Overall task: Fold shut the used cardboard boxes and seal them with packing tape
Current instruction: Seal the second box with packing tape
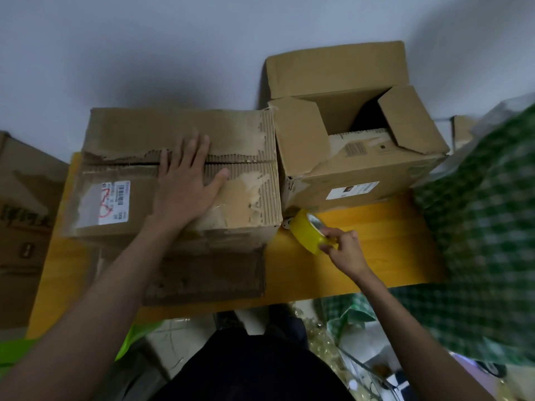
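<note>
A worn cardboard box with torn corrugated top flaps lies on the yellow table, its flaps folded together along a middle seam. My left hand presses flat on those flaps, fingers spread over the seam. To the right stands a second cardboard box with its flaps up and its top open. My right hand grips a yellow roll of packing tape just above the table, near the first box's right front corner.
Another cardboard box stands at the left edge, beside the table. A green checked cloth hangs at the right. The wall runs close behind the boxes. Below the table edge lie a green bag and clutter on the floor.
</note>
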`<state>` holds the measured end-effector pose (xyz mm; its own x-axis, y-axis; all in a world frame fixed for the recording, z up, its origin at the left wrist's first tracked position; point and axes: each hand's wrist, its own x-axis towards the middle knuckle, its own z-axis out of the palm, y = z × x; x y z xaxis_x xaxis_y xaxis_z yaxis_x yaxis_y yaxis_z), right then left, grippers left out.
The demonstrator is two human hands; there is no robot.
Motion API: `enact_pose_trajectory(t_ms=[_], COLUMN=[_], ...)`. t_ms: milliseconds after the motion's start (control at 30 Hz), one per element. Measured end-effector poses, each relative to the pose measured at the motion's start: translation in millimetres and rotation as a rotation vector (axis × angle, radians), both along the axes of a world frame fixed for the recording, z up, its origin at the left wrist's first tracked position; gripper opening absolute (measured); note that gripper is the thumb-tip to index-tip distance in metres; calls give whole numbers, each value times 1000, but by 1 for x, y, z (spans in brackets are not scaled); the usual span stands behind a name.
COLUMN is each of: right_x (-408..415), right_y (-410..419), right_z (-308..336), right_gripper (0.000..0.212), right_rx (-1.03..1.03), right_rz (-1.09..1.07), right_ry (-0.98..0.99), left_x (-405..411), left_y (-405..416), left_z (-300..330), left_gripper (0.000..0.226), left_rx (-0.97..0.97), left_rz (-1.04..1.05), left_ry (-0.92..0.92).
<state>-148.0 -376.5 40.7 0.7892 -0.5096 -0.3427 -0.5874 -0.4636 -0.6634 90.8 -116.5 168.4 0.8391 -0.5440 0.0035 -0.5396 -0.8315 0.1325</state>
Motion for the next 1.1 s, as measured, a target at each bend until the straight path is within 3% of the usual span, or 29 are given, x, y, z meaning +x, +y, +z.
enact_pose_trajectory(t_ms=[233,333,500,667,733,867,1100], right_x=[-15,-9,25,70,86,114,142], right_y=[31,48,72,93,103,120,140], right_z=[131,177,220,233,236,243,249], right_gripper=[12,26,26,30,28,20,20], right_rx=[281,312,121,-132,-163,-217,-185], right_rz=[-28,11,83,133,170,276,371], right_ry=[-343,-461,-596,-647,-662,-721,-731], left_x=[-3,-4,6,7,2,0,13], left_y=[1,-3,-1,13,20,32,58], left_z=[11,24,42,87,109,131,133], left_gripper=[77,72,62,42,39,33,24], left_rx=[-7,-56,-203,-785,-897,-933,-975], left_rz=[-64,-124,-183,-255,-341,-432,-349], left_ry=[25,33,100,165,130,59,-46])
